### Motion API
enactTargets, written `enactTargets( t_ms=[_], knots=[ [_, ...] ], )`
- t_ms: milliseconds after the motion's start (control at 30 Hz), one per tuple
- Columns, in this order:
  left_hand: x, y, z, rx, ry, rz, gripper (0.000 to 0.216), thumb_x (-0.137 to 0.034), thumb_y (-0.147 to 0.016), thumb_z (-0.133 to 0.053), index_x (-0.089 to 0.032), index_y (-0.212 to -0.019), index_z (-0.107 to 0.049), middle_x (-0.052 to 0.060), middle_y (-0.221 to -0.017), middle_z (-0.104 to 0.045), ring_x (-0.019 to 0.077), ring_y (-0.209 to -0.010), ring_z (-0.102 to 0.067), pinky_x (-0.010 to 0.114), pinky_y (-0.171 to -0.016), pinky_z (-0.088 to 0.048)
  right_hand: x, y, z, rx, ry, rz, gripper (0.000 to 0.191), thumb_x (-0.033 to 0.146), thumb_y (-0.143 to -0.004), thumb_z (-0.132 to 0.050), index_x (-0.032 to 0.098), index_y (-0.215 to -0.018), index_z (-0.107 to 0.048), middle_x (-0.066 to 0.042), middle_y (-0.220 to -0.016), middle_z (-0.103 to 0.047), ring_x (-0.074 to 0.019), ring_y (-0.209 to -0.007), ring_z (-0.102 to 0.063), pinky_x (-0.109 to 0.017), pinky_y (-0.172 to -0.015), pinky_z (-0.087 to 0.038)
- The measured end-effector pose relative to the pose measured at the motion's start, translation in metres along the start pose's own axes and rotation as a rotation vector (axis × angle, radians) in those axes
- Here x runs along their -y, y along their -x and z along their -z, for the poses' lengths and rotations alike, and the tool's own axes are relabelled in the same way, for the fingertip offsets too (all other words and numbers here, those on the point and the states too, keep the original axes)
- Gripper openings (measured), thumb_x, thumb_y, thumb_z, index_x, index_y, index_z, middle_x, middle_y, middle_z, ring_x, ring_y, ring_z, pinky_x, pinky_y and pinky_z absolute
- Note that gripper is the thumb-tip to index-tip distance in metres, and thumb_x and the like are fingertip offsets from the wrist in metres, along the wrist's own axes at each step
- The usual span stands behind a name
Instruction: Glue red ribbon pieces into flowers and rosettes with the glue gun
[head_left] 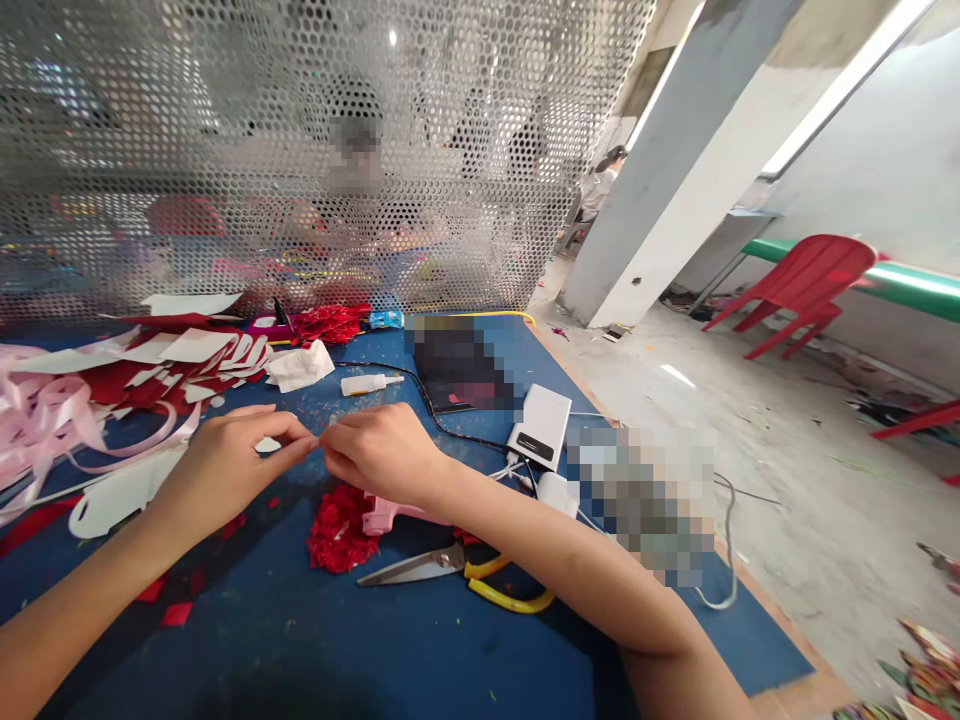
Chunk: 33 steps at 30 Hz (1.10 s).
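Note:
My left hand and my right hand meet fingertip to fingertip above the blue table. Both are closed in a pinch on something tiny between them that I cannot make out. Just below my right hand lie a red frilly flower piece, a pink object and scissors with yellow handles. A small white glue bottle lies beyond my hands.
Pink ribbon and red and white paper cutouts pile up at the left. A white power bank with cables sits at the right. A perforated metal screen stands behind the table, a person beyond it. Red plastic chair stands on the floor at the right.

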<state>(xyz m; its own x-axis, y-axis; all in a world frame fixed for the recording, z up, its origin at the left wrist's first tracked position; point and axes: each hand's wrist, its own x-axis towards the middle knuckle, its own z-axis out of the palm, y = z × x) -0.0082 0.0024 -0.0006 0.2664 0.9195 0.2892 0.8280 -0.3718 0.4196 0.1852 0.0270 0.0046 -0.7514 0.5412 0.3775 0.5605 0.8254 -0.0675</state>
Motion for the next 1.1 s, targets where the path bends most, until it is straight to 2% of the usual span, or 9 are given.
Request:
enactTargets(
  t_ms=[433, 633, 800, 1100],
  knots=[
    [-0.0061, -0.0013, 0.0056, -0.012, 0.073, 0.062, 0.03, -0.052, -0.079, -0.052, -0.027, -0.069, -0.065, -0.004, -0.071, -0.068, 0.0169, -0.064, -0.06, 0.024, -0.066, -0.045, -0.0008, -0.0015, 0.0042, 0.006, -0.088, 0.013, 0.021, 0.021, -0.09, -0.043, 0.014, -0.083, -0.062, -0.002, -0.074, -0.065, -0.0106, -0.061, -0.052, -0.026, -0.051, -0.022],
    [-0.0072, -0.0012, 0.0034, -0.013, 0.056, 0.065, 0.03, -0.052, -0.079, -0.051, -0.027, -0.07, -0.065, -0.005, -0.074, -0.069, 0.0153, -0.057, -0.056, 0.023, -0.066, -0.045, -0.0034, -0.0009, 0.0019, -0.001, -0.086, 0.044, 0.02, 0.02, -0.088, -0.046, 0.015, -0.075, -0.06, -0.001, -0.067, -0.063, -0.0103, -0.057, -0.049, -0.025, -0.052, -0.021],
    [-0.0092, 0.0001, 0.0046, -0.002, 0.061, 0.062, 0.029, -0.051, -0.079, -0.052, -0.028, -0.069, -0.065, -0.006, -0.073, -0.069, 0.015, -0.058, -0.057, 0.022, -0.065, -0.045, -0.0045, -0.0005, -0.0015, -0.064, -0.105, 0.07, 0.022, 0.02, -0.087, -0.046, 0.015, -0.07, -0.06, -0.001, -0.063, -0.06, -0.0101, -0.056, -0.046, -0.024, -0.052, -0.023],
    [-0.0101, -0.0009, 0.0029, -0.013, 0.057, 0.017, 0.03, -0.05, -0.081, -0.048, -0.027, -0.069, -0.063, -0.004, -0.072, -0.068, 0.0173, -0.068, -0.061, 0.024, -0.066, -0.045, -0.0044, 0.0005, -0.0039, -0.074, -0.059, 0.07, 0.023, 0.021, -0.086, -0.045, 0.015, -0.069, -0.059, 0.0, -0.061, -0.058, -0.0101, -0.054, -0.044, -0.025, -0.051, -0.02]
  ],
)
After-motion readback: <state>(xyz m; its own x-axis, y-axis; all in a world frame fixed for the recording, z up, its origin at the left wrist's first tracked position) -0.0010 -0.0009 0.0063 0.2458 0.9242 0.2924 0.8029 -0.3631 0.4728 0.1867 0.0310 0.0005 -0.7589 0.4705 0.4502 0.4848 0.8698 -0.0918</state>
